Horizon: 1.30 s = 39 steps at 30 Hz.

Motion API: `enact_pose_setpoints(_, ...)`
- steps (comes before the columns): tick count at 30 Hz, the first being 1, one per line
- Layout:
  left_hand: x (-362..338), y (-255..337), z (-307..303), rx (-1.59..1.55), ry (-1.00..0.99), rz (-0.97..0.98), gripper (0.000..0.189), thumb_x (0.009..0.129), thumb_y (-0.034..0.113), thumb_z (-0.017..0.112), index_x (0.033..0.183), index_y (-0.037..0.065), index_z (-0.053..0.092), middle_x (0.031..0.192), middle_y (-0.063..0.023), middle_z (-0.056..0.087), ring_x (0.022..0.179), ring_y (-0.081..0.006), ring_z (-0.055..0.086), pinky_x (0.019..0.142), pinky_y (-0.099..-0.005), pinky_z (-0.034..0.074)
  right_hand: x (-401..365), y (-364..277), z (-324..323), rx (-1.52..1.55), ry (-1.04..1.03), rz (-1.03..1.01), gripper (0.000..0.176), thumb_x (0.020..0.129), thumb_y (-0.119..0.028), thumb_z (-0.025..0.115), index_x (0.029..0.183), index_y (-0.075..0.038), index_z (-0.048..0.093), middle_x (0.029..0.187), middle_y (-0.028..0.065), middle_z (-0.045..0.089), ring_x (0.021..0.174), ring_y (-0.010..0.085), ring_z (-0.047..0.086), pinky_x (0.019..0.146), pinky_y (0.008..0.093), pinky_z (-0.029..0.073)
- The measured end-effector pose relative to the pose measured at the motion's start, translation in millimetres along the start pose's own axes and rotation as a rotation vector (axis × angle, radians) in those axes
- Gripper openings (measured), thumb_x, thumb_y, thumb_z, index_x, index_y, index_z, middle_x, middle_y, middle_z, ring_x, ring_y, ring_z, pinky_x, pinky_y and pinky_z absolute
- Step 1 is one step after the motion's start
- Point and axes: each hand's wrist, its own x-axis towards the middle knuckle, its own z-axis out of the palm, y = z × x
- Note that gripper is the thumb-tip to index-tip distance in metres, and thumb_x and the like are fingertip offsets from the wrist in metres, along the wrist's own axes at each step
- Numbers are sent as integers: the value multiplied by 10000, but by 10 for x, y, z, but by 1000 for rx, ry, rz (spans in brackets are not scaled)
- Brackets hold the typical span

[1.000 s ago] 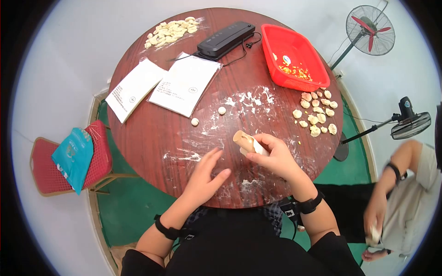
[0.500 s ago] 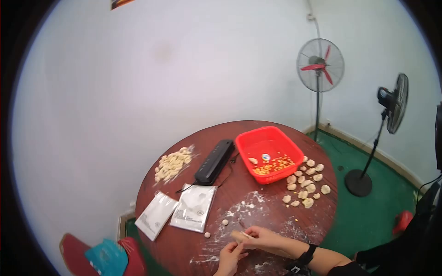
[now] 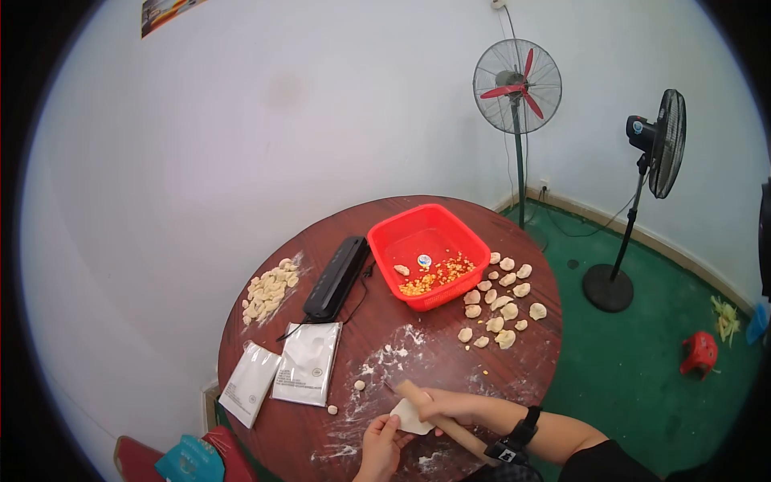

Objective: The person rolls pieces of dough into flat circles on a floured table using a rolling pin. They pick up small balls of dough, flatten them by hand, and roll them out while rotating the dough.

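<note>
My left hand (image 3: 381, 447) pinches the edge of a flat, pale dough wrapper (image 3: 408, 418) between thumb and fingers. A wooden rolling pin (image 3: 464, 439) slants across the wrapper's right side, with my right hand (image 3: 446, 406) wrapped over it. Part of the wrapper is hidden under the pin and fingers. Left of my hands lie two small dough balls, one dough ball (image 3: 359, 386) farther away and another dough ball (image 3: 332, 410) closer. White flour (image 3: 412, 332) is scattered over the dark round table (image 3: 321, 233).
A red basin (image 3: 430, 301) with yellow bits stands at the back, beside a black appliance (image 3: 336, 277). Filled dumplings (image 3: 495, 324) lie to the right, more dough pieces (image 3: 271, 291) at the left. Plastic packets (image 3: 307, 365) rest near the left edge. Two fans stand beyond.
The camera view has shifted, so the table sits farther left and up. My hands have moved apart slightly, and the flat wrapper and the rolling pin now show plainly.
</note>
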Motion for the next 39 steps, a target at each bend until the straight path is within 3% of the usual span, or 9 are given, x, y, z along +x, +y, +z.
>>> enact_pose_setpoints(4, -1, 121, 129, -20, -18, 31, 136, 958, 164, 584, 1012, 40, 574, 963, -76, 665, 814, -173, 664, 712, -342, 568, -184, -80, 40, 278, 65, 44, 684, 762, -278, 673, 1344, -75, 378, 1068, 88, 553, 840, 148, 581, 529, 266, 527)
enact_pose_setpoints(11, 122, 174, 211, 44, -98, 56, 154, 956, 165, 587, 1040, 39, 557, 953, -100, 661, 820, -191, 673, 686, -325, 585, -296, -91, 220, 20, 399, -156, 698, 780, -336, 769, 1291, -51, 389, 1073, 91, 574, 831, 149, 623, 530, 269, 532)
enact_pose_setpoints(17, 156, 101, 202, -23, -100, 31, 151, 962, 163, 574, 1040, 36, 553, 969, -100, 658, 818, -195, 675, 701, -338, 588, -372, -179, 271, 194, 465, -212, 522, 889, -289, 682, 1293, -67, 438, 1090, 71, 578, 800, 133, 623, 539, 270, 544)
enact_pose_setpoints(20, 161, 50, 166, 18, -86, 55, 167, 964, 173, 572, 1051, 33, 549, 978, -101, 655, 836, -197, 672, 703, -346, 586, -320, -129, 235, 189, 460, -198, 404, 900, -331, 650, 1182, -78, 510, 1011, 50, 600, 825, 126, 625, 553, 273, 540)
enact_pose_setpoints(23, 129, 18, 132, 13, -70, 22, 181, 966, 179, 568, 1065, 29, 545, 980, -103, 653, 856, -202, 668, 707, -357, 583, -203, 19, 171, 184, 405, -172, 434, 897, -242, 655, 1252, -46, 502, 1085, 61, 573, 900, 137, 590, 678, 282, 530)
enact_pose_setpoints(25, 119, 30, 126, 1, -53, 6, 183, 967, 179, 567, 1069, 29, 545, 983, -103, 652, 861, -205, 666, 708, -362, 582, -114, 138, 86, 239, 353, -223, 381, 873, -171, 642, 1209, -32, 529, 1072, 53, 566, 967, 139, 559, 829, 282, 466)
enact_pose_setpoints(28, 112, 80, 165, -15, -25, -10, 169, 971, 175, 557, 1063, 34, 543, 984, -96, 648, 853, -205, 664, 710, -363, 581, -202, 36, 115, 447, 365, -189, 282, 857, -119, 609, 1119, -30, 557, 1019, 36, 564, 962, 134, 546, 872, 278, 415)
enact_pose_setpoints(32, 141, 73, 169, -35, 26, 28, 141, 979, 170, 538, 1047, 47, 539, 956, -76, 638, 834, -183, 659, 706, -347, 582, -300, -89, 107, 407, 329, -306, 141, 846, -106, 592, 962, -48, 537, 822, 45, 563, 809, 145, 563, 780, 273, 433)
enact_pose_setpoints(39, 352, 266, 215, 212, -118, 13, 163, 987, 185, 534, 1043, 32, 542, 923, -59, 634, 786, -135, 645, 653, -304, 577, -597, -323, -78, 563, 468, -451, 163, 845, -92, 576, 973, -36, 492, 732, 74, 548, 584, 182, 564, 561, 325, 483)
